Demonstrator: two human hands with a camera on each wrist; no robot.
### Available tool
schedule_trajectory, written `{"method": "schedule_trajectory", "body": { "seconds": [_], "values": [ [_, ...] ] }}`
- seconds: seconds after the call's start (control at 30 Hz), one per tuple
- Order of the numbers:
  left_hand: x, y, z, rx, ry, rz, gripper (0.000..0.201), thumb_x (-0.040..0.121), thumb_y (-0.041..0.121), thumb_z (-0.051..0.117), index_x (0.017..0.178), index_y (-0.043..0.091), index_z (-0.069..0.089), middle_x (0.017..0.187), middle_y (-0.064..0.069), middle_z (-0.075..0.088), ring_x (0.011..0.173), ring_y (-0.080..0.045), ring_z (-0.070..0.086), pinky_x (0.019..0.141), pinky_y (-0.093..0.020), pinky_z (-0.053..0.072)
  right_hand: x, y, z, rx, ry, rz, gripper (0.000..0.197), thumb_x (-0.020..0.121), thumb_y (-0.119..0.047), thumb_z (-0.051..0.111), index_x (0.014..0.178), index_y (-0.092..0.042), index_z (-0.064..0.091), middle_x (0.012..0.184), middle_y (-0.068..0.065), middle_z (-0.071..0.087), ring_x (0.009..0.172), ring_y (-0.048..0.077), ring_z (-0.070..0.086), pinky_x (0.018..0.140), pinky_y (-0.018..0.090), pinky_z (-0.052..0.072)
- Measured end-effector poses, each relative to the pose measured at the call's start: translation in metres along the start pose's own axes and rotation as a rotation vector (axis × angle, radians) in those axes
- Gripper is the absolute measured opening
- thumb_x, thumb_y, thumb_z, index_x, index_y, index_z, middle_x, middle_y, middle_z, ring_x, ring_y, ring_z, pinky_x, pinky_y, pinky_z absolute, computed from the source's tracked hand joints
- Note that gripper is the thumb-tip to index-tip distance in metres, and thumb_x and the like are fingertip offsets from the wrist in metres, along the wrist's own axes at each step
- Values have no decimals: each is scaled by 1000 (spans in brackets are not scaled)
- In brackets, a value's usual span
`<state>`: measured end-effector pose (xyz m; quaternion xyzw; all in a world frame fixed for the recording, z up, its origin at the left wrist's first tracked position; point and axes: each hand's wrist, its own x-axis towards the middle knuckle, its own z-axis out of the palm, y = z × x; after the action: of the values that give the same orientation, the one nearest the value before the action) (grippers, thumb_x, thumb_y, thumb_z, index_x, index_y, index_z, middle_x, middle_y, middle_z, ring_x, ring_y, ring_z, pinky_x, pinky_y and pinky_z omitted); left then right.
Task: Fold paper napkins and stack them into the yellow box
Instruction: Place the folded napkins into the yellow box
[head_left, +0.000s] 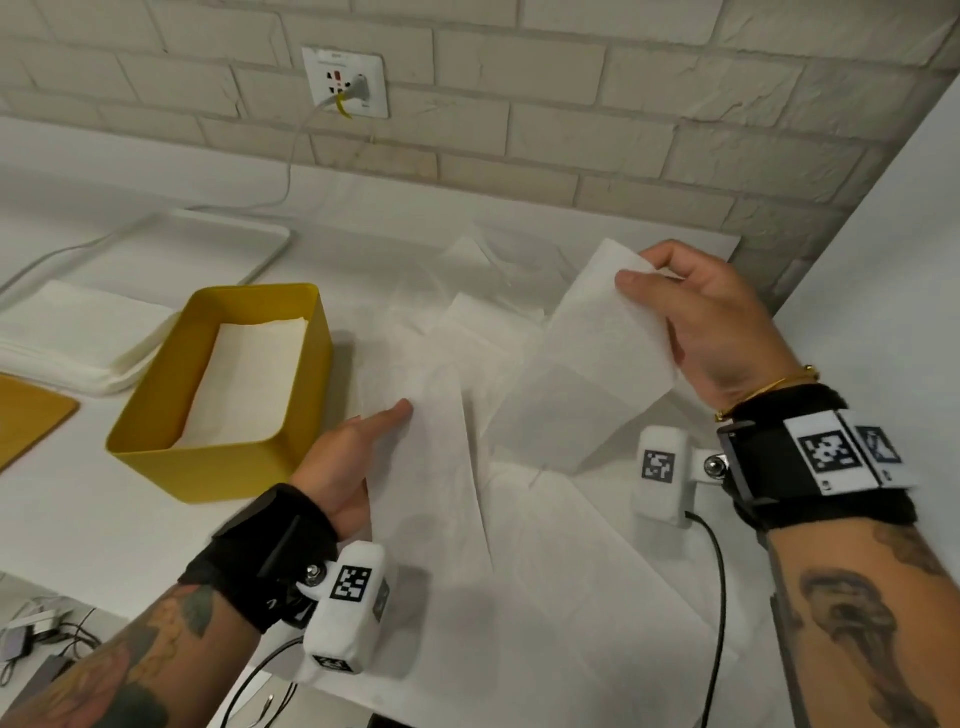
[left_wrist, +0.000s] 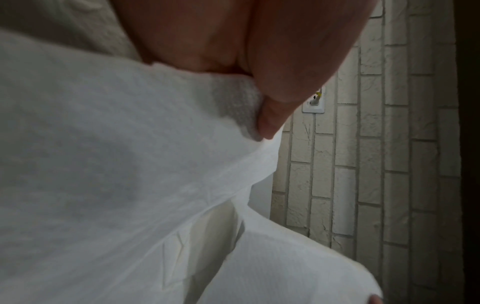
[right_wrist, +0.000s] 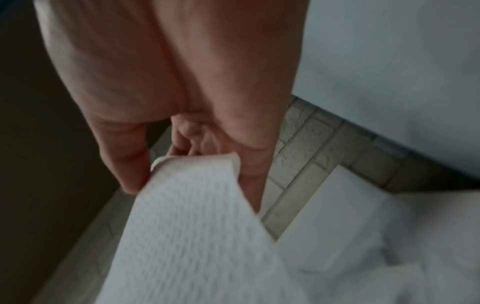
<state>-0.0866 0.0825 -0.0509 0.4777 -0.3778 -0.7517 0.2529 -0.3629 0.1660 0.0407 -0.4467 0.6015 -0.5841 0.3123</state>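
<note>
The right hand (head_left: 722, 322) pinched the top edge of a thin, embossed paper napkin (head_left: 587, 374), raised at two o'clock. The left hand (head_left: 353, 457) gripped a second sheet's (head_left: 441, 467) edge (fingers hidden beneath). The rectangular yellow box (head_left: 156, 457), holding folded napkins (head_left: 244, 379), stood at ten o'clock.

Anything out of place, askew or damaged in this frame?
Loose napkins lie scattered and overlapping right of the yellow box; the folded stack inside sits neat. Nothing looks torn or spilled.

Right hand (head_left: 711, 322) raised, thumb and fingers pinching; left hand (head_left: 348, 457) low — thumb extended, fingers hidden
</note>
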Motion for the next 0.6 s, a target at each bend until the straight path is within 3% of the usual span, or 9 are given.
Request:
{"method": "schedule_trajectory", "body": {
  "seconds": [0.13,0.3,0.37,0.47,0.53,0.6],
  "values": [
    [-4,-9,8,-81,-34,-60,37,102,31,56,119,1,70,114,-20,74,92,-32,74,86,-43,57,-9,4,26,201,-71,111,18,101,-14,57,83,-18,56,76,-5,69,69,10,65,60,23,51],
    [-3,-10,15,-95,-11,-49,35,102,32,56,118,4,70,110,-16,76,93,-30,74,84,-40,57,-25,36,44,292,-42,216,8,99,-10,60,93,-16,62,91,2,76,82,14,72,66,26,57],
    [-1,-8,13,-23,73,30,34,101,36,59,121,9,67,113,-9,76,103,-25,70,89,-39,53,-26,39,40,336,-28,202,8,94,-8,64,98,-14,63,94,7,77,84,19,73,71,29,60],
    [4,4,11,46,202,222,31,99,39,61,121,18,66,122,1,70,122,-22,60,108,-40,43,-26,33,28,377,-54,161,23,79,-14,71,102,-13,65,93,9,76,84,22,73,74,32,61],
    [1,19,15,65,226,341,22,101,37,59,110,20,71,113,-2,75,116,-25,66,107,-44,47,-26,25,20,398,-97,123,26,74,-16,72,99,-13,68,90,7,76,80,20,74,70,29,60],
    [-3,31,22,99,194,425,23,102,35,57,109,19,72,108,-2,77,109,-23,71,100,-41,53,-26,17,19,422,-139,89,22,77,-13,69,99,-13,69,88,5,76,78,18,73,68,27,59]
  ]
}}
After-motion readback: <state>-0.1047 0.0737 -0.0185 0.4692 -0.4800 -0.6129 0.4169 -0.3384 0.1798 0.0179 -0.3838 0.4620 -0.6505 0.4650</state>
